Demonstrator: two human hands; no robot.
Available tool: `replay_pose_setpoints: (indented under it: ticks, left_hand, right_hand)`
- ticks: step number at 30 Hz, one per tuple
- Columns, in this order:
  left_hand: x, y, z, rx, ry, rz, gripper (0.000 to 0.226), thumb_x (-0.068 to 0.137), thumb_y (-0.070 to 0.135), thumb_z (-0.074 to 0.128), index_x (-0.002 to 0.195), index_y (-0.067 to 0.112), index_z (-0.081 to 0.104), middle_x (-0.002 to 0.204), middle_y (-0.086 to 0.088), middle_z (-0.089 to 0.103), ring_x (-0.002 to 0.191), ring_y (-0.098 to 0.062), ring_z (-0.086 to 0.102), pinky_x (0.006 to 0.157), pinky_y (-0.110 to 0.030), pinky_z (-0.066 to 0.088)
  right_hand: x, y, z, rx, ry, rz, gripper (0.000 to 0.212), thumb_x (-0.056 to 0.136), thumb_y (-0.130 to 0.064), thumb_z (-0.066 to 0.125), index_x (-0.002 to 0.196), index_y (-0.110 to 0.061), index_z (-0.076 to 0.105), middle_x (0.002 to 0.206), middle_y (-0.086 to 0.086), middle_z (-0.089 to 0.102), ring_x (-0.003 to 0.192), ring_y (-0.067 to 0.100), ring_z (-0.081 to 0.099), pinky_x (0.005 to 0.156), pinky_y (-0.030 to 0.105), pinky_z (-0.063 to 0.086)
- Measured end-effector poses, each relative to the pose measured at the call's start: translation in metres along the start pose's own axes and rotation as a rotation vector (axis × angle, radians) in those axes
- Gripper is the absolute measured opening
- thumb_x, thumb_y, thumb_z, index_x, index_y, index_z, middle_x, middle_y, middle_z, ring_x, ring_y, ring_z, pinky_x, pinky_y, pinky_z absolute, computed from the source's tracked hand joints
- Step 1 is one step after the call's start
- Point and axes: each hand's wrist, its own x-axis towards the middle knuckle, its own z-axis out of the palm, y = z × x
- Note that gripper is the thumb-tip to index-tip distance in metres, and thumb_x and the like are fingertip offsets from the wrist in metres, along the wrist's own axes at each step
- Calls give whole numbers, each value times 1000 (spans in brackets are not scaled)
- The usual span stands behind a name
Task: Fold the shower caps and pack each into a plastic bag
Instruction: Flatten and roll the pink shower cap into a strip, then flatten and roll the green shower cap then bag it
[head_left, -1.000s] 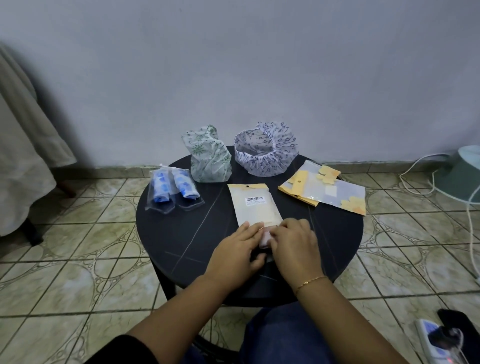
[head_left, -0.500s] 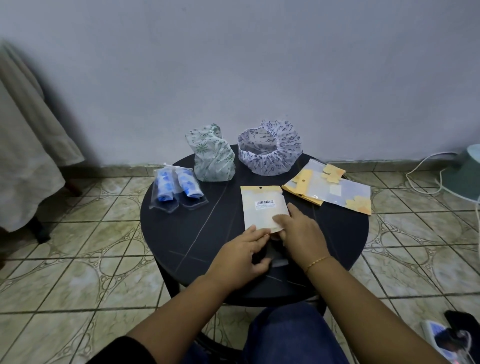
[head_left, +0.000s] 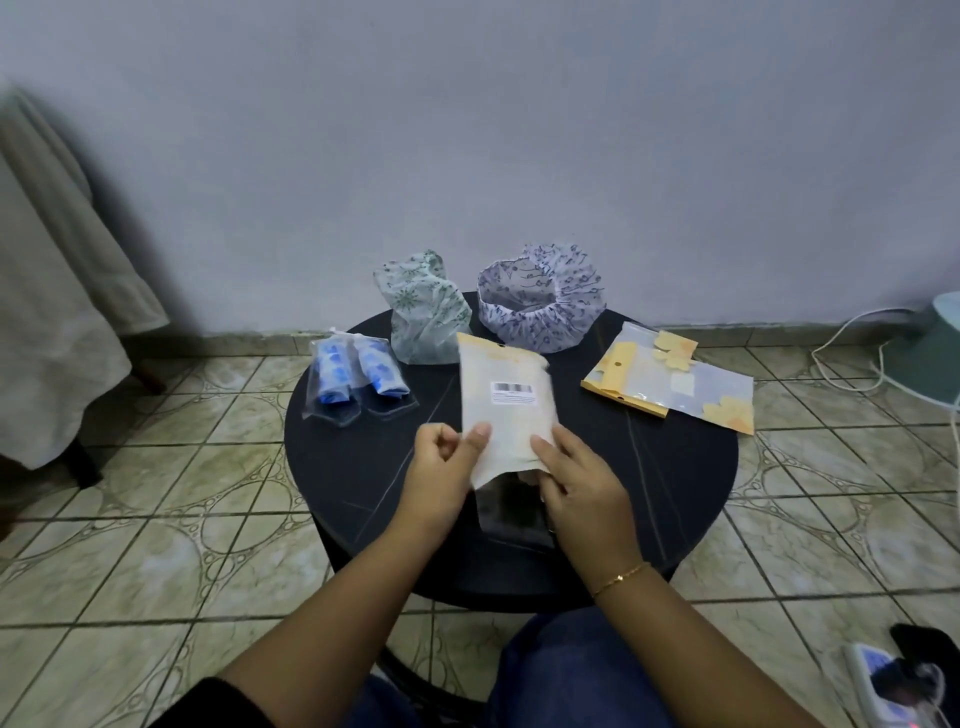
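Both hands pinch the plastic bag (head_left: 506, 410) above the desk (head_left: 363, 467), near centre: left hand (head_left: 441, 467) thumb on its left edge, right hand (head_left: 576, 478) fingers at the mouth. Spread the mouth wide before inserting a folded cap.

Plain grey wall (head_left: 519, 130), patterned floor tiles (head_left: 156, 545), round black table (head_left: 363, 467)

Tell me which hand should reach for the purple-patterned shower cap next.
Right. The right hand lies on the same side as the purple-patterned shower cap; the left hand would probably cross the held bag.
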Motion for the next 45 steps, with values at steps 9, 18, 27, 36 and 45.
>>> replay_pose_setpoints:
  ticks: [9, 18, 27, 36, 45]
  left_hand:
    - [19, 15, -63, 79, 243, 205, 26, 86, 10, 65, 85, 28, 47, 97, -1, 66, 91, -20, 64, 81, -42, 53]
    - [103, 28, -120, 275, 398, 27, 30, 85, 12, 62, 113, 18, 54, 118, -9, 62, 103, -23, 60, 92, -34, 48]
    - [160, 28, -135, 622, 333, -69, 53, 87, 26, 63, 135, 17, 43, 136, -8, 51, 119, -28, 51, 97, -33, 40]
    - [175, 17, -150, 661, 404, 14, 43, 92, 45, 48, 119, 15, 63, 126, -11, 59, 116, -27, 53, 99, -41, 43]
    - [166, 25, -145, 660, 462, 83, 45, 94, 48, 42, 111, 13, 66, 116, -10, 63, 108, -28, 55, 93, -45, 45]
  right_hand:
    - [34, -57, 28, 283, -244, 26, 44, 92, -2, 51, 132, -20, 54, 152, 6, 28, 136, 18, 34, 103, 9, 23]
    - [110, -97, 77, 249, -537, -2, 40, 95, -5, 44, 134, -8, 51, 146, 8, 40, 131, 22, 40, 102, 14, 24]
    - [176, -76, 89, 30, -58, 192, 30, 86, -12, 51, 114, -19, 60, 123, 5, 46, 120, 24, 39, 102, 39, 33]
    - [227, -54, 104, -47, -346, 411, 102, 81, -47, 66, 150, -23, -5, 158, -1, 10, 145, 22, 0, 111, 53, 9]
    - [206, -45, 88, 265, -122, 237, 59, 84, -5, 62, 136, -21, 40, 130, 8, 45, 122, 25, 45, 104, 42, 38]
